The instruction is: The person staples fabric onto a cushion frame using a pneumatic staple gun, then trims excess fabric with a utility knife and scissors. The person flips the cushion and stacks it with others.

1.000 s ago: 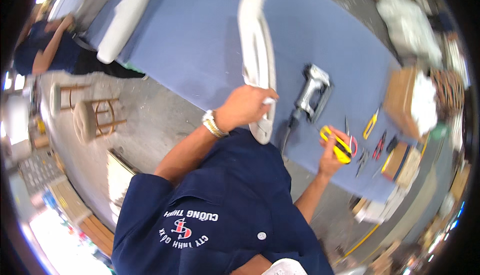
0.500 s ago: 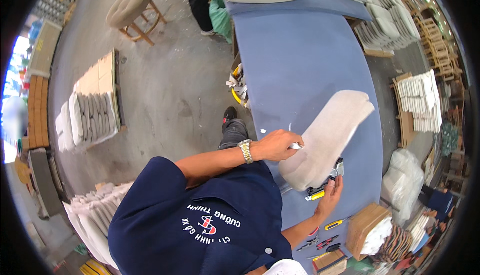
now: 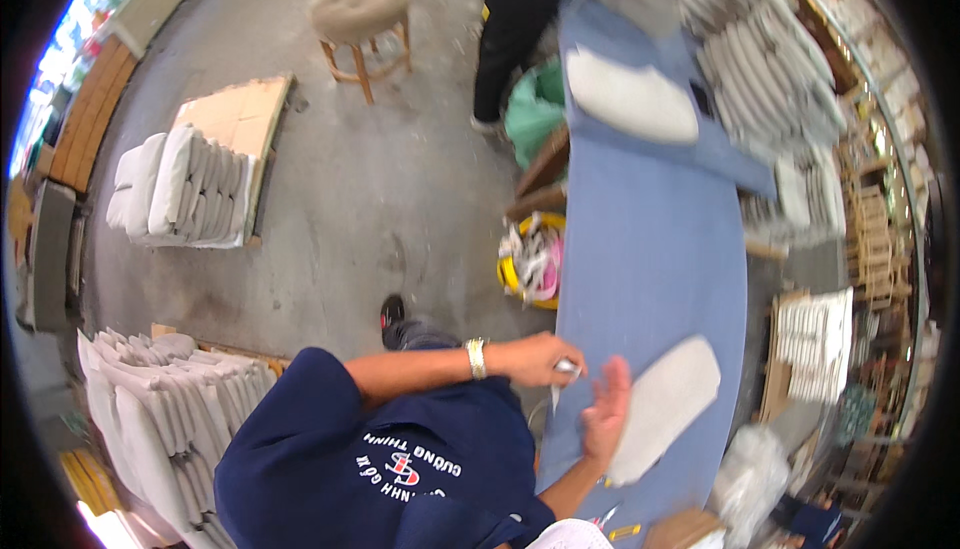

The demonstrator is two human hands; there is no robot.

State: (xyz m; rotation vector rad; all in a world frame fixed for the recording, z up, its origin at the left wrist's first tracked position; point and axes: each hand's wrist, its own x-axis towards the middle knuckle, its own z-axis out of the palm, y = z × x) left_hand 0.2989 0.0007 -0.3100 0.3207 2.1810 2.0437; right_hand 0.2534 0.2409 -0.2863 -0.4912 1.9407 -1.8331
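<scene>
Blue table (image 3: 650, 249), pale oblong cushion pad (image 3: 665, 404).

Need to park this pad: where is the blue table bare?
Bare: the blue table between the far pad and the near pad. Crowded: the near end, with the left hand, right hand and small tools.

A pale grey, oblong padded panel (image 3: 665, 404) lies flat on the blue surface (image 3: 650, 249), angled diagonally; its near edge sits beneath the open right hand (image 3: 603, 414).
</scene>
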